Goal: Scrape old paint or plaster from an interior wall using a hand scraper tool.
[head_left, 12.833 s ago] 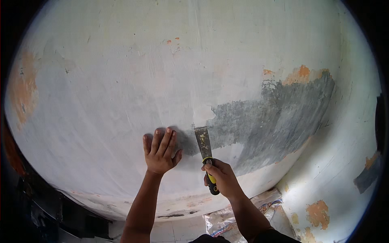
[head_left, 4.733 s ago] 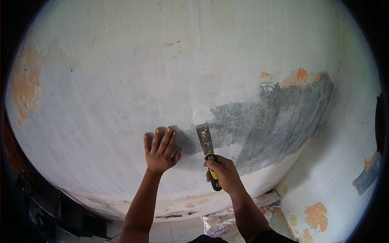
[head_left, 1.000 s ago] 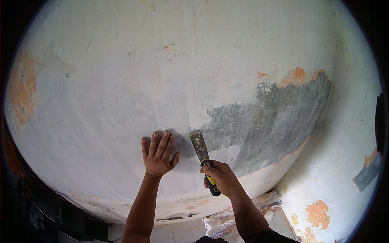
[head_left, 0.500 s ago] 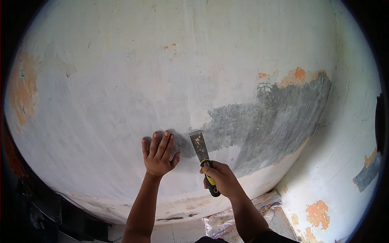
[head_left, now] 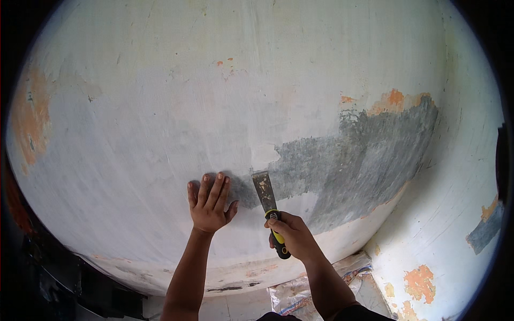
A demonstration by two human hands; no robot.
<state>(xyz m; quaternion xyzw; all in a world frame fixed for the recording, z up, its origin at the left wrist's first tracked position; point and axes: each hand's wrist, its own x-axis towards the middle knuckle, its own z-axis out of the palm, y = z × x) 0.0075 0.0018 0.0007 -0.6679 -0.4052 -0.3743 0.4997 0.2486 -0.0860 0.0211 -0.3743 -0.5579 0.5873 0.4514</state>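
Note:
My left hand rests against the white painted wall, its fingers stretched upward and a little spread, holding nothing. To its right, my right hand grips the black and yellow handle of a putty knife. The knife tilts up and slightly left, its metal blade spotted with pale flecks. Its blade edge is at the left end of a bare grey patch, just under a remnant of white paint. The grey area reaches left as far as my left fingers.
Orange bare spots edge the grey patch's top, and another orange area lies far left. A side wall with peeled spots meets this wall at right. Below are a printed plastic sack on the floor and black objects at lower left.
Hardly anything differs. The putty knife's blade has shifted very slightly on the wall, while my left hand stays in place.

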